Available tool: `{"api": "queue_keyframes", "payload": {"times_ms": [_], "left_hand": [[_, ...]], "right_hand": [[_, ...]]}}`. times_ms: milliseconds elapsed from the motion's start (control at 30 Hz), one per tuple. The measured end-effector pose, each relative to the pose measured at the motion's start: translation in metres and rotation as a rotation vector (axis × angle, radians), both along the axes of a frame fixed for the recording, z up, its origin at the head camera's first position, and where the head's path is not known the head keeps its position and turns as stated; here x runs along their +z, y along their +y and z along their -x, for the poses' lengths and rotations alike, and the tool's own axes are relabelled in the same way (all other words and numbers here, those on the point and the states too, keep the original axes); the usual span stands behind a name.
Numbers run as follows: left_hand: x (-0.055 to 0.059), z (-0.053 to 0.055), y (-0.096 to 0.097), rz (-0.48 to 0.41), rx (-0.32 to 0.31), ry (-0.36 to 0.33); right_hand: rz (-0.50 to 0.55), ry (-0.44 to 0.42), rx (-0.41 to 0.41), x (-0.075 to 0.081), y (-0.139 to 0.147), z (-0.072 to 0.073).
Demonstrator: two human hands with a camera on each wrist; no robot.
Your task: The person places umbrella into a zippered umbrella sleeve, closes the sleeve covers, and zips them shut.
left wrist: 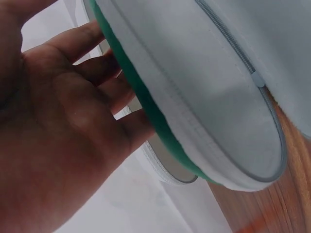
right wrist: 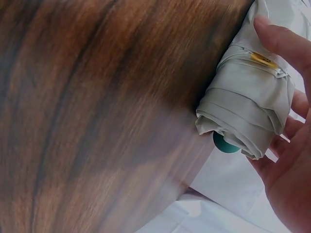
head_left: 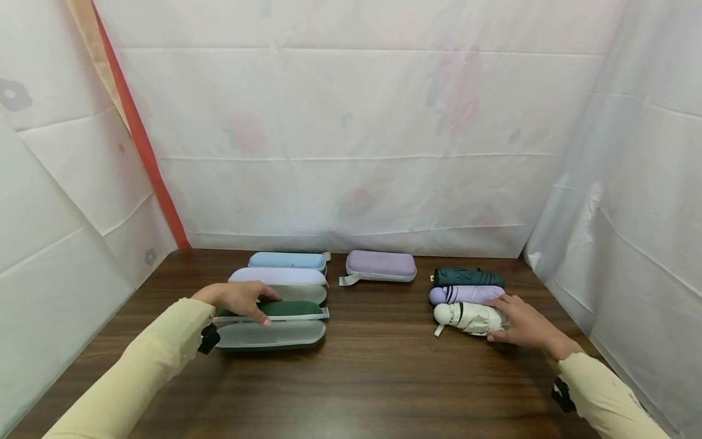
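Green case (head_left: 274,336) lies unfolded just beneath a person's left hand (head_left: 241,299), its bent fingers behind the raised lid (head_left: 298,308), thumb in front, holding loosely; at right, the half-curled right hand (head_left: 523,323) grips a white umbrella (head_left: 470,317) beside a lilac umbrella (head_left: 463,295) on the wooden table (head_left: 356,378).

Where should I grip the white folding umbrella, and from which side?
Best, I'd judge, round the furled end of the white folding umbrella, from above on the right: it lies lengthwise with its round handle pointing left, and the lilac folding umbrella crowds its far side.
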State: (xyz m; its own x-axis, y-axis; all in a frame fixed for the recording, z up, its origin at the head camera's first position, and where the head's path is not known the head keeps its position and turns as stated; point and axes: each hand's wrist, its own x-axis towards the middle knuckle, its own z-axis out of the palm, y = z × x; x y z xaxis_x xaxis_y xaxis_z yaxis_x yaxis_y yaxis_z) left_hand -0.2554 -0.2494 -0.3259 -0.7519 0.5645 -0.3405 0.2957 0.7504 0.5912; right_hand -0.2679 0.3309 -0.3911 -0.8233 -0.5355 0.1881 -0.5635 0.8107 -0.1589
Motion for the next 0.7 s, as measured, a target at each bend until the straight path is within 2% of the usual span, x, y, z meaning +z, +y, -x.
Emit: {"api": "queue_keyframes", "payload": {"times_ms": [133, 367, 700], "left_hand": [[-0.0014, -0.0015, 0.0004, -0.011, 0.009, -0.006], [-0.0019, -0.0019, 0.0017, -0.035, 0.037, -0.066], [0.0055, -0.0022, 0.0061, -0.063, 0.025, -0.073]], "right_hand": [[0.001, 0.004, -0.007, 0.0002, -0.0009, -0.0011], [0.013, -0.022, -0.017, 0.0011, -0.0021, -0.0018], [0.013, -0.02, -0.016, 0.0015, -0.0029, -0.0023]]}}
